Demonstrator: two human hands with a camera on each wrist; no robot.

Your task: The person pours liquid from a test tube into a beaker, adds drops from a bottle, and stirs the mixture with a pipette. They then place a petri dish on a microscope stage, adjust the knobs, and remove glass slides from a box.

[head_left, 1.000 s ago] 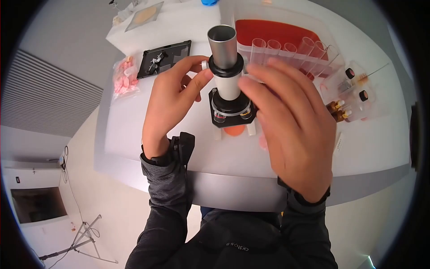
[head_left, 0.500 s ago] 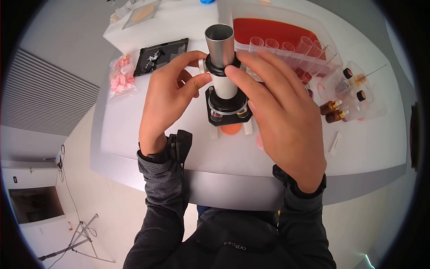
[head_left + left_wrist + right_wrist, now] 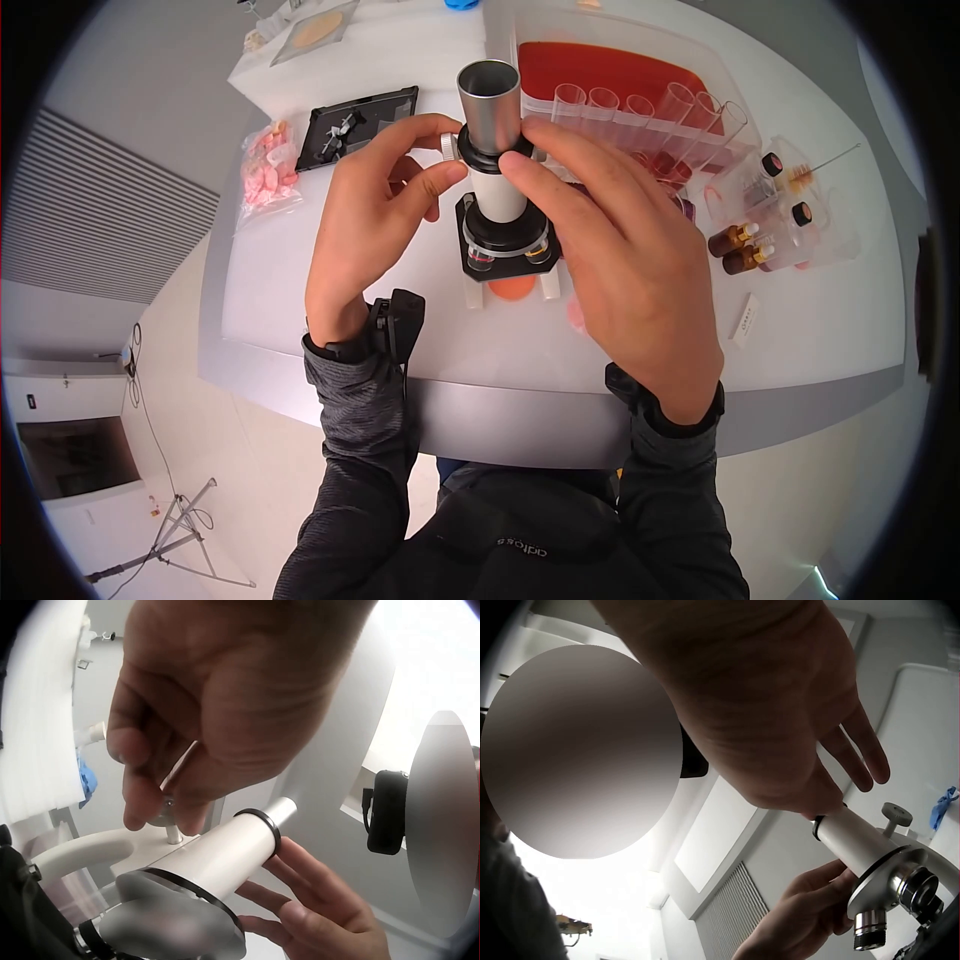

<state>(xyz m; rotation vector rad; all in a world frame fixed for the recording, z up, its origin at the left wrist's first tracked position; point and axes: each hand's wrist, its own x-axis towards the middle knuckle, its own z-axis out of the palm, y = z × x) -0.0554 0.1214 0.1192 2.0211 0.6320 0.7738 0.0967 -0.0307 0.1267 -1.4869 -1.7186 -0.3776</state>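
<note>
Possibly my left hand (image 3: 365, 215), pinching the side knob (image 3: 449, 147), twists too hard and jerks the microscope (image 3: 500, 195) in the middle, or my right hand (image 3: 645, 265), fingers fairly straight against its black collar (image 3: 480, 155), pushes unevenly, tipping it toward the far-right test tubes (image 3: 678, 105).

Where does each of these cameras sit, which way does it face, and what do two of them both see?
Head: worn on the head, looking forward and down at the microscope and table; left hand, right hand, dark sleeves and jacket front show.
Left wrist: worn there, seemingly facing upward past the large left hand to the white tube; the right hand shows lower right.
Right wrist: worn there, also seemingly facing upward, past the right hand to the microscope; the left hand shows below.
Shared: both wrist views include the microscope and both hands.
</note>
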